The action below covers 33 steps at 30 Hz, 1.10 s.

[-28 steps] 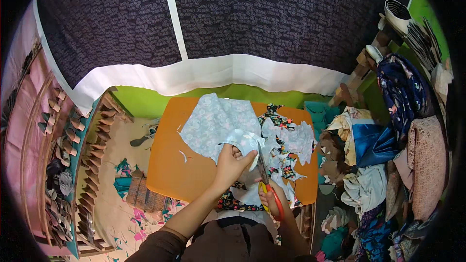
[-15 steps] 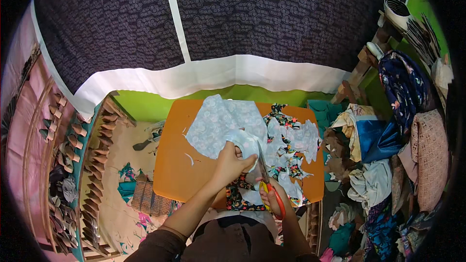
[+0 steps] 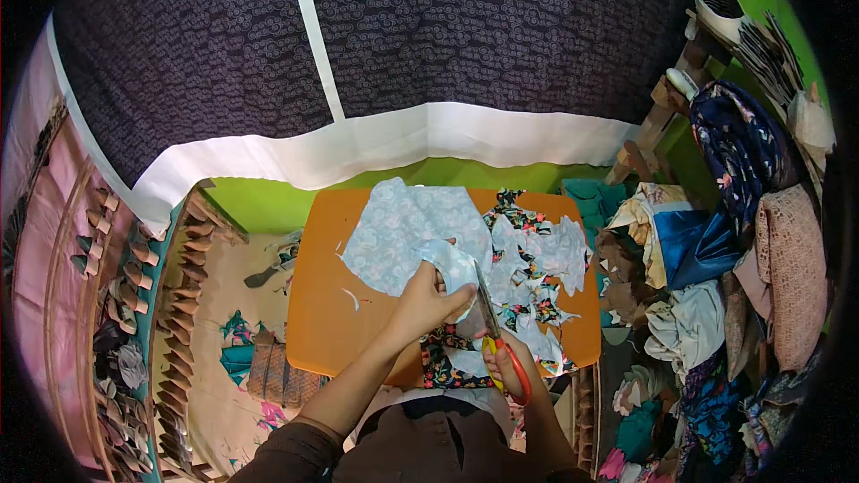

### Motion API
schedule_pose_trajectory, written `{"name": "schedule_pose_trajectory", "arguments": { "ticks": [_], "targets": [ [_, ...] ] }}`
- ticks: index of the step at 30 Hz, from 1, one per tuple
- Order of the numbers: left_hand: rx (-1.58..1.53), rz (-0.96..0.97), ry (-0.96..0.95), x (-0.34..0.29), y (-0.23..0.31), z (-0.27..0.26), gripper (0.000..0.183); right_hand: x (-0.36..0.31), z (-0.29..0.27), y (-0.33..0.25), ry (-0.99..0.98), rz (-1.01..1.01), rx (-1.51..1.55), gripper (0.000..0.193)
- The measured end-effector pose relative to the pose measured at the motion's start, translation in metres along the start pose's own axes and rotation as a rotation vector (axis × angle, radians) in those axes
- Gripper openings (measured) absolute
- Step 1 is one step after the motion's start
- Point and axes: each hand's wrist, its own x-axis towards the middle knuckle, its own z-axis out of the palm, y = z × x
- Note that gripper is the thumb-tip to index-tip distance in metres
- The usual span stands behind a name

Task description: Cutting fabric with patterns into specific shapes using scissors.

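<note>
My left hand [image 3: 431,297] pinches a small piece of light blue patterned fabric [image 3: 452,261], its edge curling over the fingers. In my right hand [image 3: 508,362] is a pair of scissors with red and yellow handles [image 3: 516,383]. The blades point away from me and lie along the right edge of the held fabric; whether they are open or closed on it I cannot tell. Beyond my hands a larger pale blue patterned cloth [image 3: 394,224] is spread over the orange table [image 3: 331,322]. Ragged pale and black floral scraps [image 3: 555,255] cover the table's right side.
Racks of wooden shoe lasts [image 3: 183,304] stand at the left. Heaped cloths, among them a shiny blue one [image 3: 693,255], fill the right side. A dark patterned curtain [image 3: 501,27] with white trim hangs behind the table. Scraps [image 3: 237,362] lie on the floor at left.
The view has shifted slightly. My hands keep nearly the same places, with the fabric piece and the scissors still held.
</note>
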Motion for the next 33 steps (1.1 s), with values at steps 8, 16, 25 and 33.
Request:
{"name": "schedule_pose_trajectory", "arguments": {
  "ticks": [8, 16, 25, 33],
  "targets": [
    [-0.070, 0.044, 0.124, -0.002, 0.008, 0.010, 0.060, 0.005, 0.004, 0.013, -0.084, -0.119, 0.107, 0.065],
    [-0.052, 0.169, 0.210, 0.000, -0.002, 0.017, 0.061, 0.012, 0.009, 0.015, -0.044, -0.096, 0.075, 0.067],
    [0.070, 0.066, 0.229, 0.000, 0.008, 0.011, 0.062, 0.015, 0.010, 0.011, 0.112, -0.101, -0.041, 0.067],
    [0.268, 0.008, 0.080, 0.005, 0.005, 0.002, 0.075, 0.018, 0.003, 0.007, 0.006, -0.083, 0.032, 0.066]
  ]
}}
